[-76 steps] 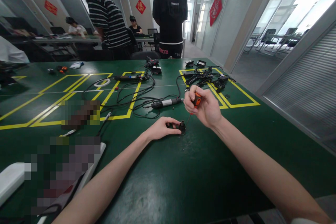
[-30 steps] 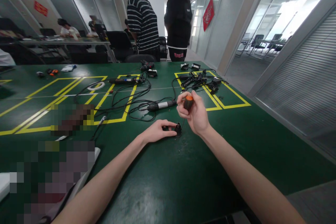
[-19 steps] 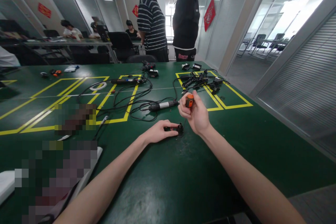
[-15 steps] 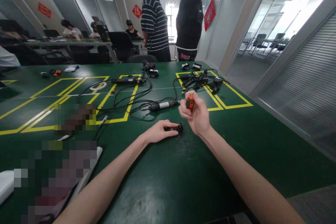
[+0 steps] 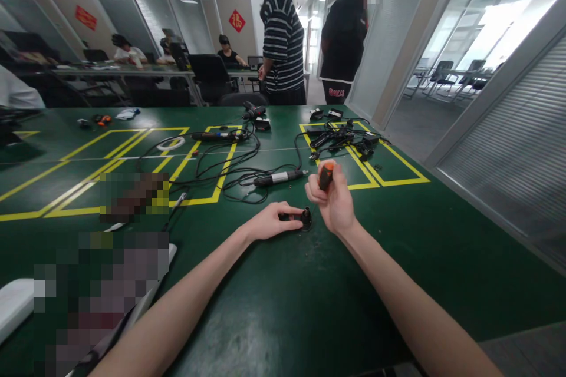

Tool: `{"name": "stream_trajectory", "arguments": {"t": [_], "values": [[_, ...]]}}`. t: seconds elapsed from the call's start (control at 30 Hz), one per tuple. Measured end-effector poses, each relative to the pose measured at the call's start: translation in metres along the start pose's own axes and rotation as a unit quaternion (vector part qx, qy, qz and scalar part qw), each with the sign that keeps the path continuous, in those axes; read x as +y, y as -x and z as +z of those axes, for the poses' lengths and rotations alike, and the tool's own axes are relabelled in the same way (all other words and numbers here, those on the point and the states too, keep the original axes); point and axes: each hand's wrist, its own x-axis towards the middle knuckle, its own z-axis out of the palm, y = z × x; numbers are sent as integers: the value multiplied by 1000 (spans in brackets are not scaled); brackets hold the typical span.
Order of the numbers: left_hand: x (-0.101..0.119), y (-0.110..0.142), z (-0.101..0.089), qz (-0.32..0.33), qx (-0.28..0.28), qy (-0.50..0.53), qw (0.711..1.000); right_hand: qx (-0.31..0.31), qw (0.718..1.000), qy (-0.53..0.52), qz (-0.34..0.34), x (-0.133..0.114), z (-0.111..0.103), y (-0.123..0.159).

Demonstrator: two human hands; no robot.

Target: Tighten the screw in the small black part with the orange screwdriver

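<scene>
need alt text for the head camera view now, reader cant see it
A person's right hand grips an orange-and-black tool handle beside a small black part that the left hand pinches at a green table. Beyond the hands lie a black-and-silver tool and a cluster of black parts; two people stand past the far edge.

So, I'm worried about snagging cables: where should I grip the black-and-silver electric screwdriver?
Pinch the electric screwdriver across its silver middle, probably from above: its slim barrel lies flat, and black cables loop near its left end.
</scene>
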Motion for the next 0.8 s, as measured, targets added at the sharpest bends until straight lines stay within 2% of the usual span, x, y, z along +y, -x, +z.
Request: {"name": "stream_trajectory", "arguments": {"t": [0.2, 0.43, 0.53, 0.67, 0.8], "values": [[0, -1, 0, -1, 4, 2, 1000, -9, 999, 13, 36, 8, 4, -6], [0, -1, 0, 3, 4, 2, 1000, -46, 997, -44, 37, 10, 2, -11], [-1, -1, 0, 4, 4, -1, 1000, -28, 998, -40, 28, 12, 0, -11], [-1, -1, 0, 4, 3, -2, 1000, -2, 998, -25, 52, 14, -3, -13], [-1, -1, 0, 5, 3, 0, 1000, -15, 998, -31, 52, 14, -4, -12]]}}
